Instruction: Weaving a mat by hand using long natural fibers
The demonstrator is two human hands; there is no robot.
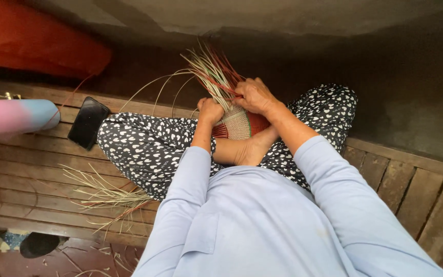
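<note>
Woven basket [239,123], half made, is sitting in my lap, wedged against my bare foot [249,151] where the crossed legs meet, which I reckon keeps it from spinning while I work the rim. It's pale in the middle with red bands at the sides.

My left hand [210,111] is curled shut on the basket's near edge, pinning it. My right hand [255,96] is closed around the loose strands [211,69] just above the weave, bunching them so they stay upright and out of the way. They fan out red and straw-coloured, away from me.

Off to my left on the wooden slat platform [37,174] there's a spare bundle of strips [106,195] lying by my knee, handy to grab. A little further is a black phone [88,123], flat on the slats. Past that a pink and blue roll [14,117] pokes in from the edge, and beyond it something red [37,41] along the wall.
</note>
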